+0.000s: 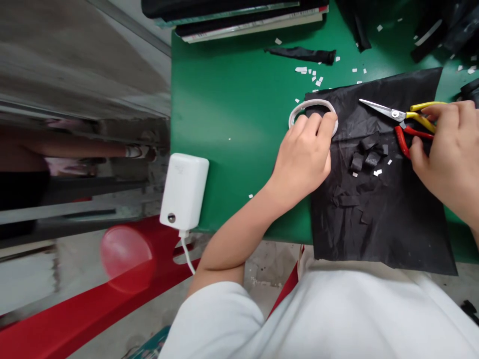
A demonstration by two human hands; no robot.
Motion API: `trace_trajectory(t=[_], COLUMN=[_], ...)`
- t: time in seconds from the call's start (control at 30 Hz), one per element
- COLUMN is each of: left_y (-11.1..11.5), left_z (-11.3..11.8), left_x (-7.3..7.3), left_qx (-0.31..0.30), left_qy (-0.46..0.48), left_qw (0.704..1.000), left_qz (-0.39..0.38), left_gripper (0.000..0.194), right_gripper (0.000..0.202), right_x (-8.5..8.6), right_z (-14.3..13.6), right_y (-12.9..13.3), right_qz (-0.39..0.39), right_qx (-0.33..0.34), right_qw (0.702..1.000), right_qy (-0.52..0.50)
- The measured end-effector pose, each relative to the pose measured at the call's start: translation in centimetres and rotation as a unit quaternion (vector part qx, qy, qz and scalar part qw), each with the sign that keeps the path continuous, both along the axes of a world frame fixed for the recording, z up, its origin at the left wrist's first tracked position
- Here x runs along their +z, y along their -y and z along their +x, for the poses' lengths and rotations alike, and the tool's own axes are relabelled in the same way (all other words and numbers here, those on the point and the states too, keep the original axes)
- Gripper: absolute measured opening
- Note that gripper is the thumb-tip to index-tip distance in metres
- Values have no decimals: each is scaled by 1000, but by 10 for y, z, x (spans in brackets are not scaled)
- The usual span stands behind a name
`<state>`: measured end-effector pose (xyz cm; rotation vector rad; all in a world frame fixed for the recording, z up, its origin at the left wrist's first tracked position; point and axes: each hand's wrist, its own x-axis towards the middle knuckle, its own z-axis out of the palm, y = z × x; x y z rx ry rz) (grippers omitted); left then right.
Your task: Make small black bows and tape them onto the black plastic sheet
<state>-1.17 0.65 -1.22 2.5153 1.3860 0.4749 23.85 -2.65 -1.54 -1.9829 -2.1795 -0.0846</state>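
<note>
White, thin and rounded, a ring-shaped loop (pixel 312 103) is pinched in the bent fingers of the person's left hand (pixel 305 154), its far curve standing out beyond the knuckles. Whether the loop is lifted or rests on what lies beneath, I cannot tell. Metal-bladed scissors with one yellow and one red handle (pixel 395 114) are grasped by the right hand (pixel 454 159), the fingers at the yellow grip and the thumb at the red one. Their blades lie nearly together, the tip pointing toward the left fingers and apart from the loop.

Below and between the two sets of fingers spreads a creased black sheet (pixel 396 209), which hangs over the near edge of a smooth green tabletop (pixel 232 99). On the sheet, between the left fingers and the right thumb, sits a small cluster of cut black pieces (pixel 370 144), with a few white flecks just beside it. More tiny white rectangular scraps (pixel 318 82) are scattered beyond the left fingers, and past these lies a long, narrow, crumpled black strip (pixel 303 53). Farther off, beyond the left fingertips, books with pale page edges (pixel 250 25) lie at the table's far side. Well to the left of the left fingers, a white rounded box (pixel 185 192) has a white cable (pixel 187 254) plugged into its near end.
</note>
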Motion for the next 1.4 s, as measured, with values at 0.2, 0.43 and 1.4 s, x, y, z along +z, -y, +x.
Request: trace_trajectory(t=[0.2,0.43,1.4], left_y=[-2,-4,-1], left_z=[-2,-3,8], left_x=[4,-2,13], left_qx=[-4,-11,10], left_qy=[32,72,379], left_qw=[999,992,923], left_qz=[14,99,-65], left_gripper=[39,43,36], right_gripper=[44,49,54], right_x=[-1,-3,16], right_z=[7,9,-5], right_y=[1,2,3], right_qz=[-19,-19,38], right_qx=[10,12,108], right_qw=[1000,1000,972], right_qy=[1,11,-206])
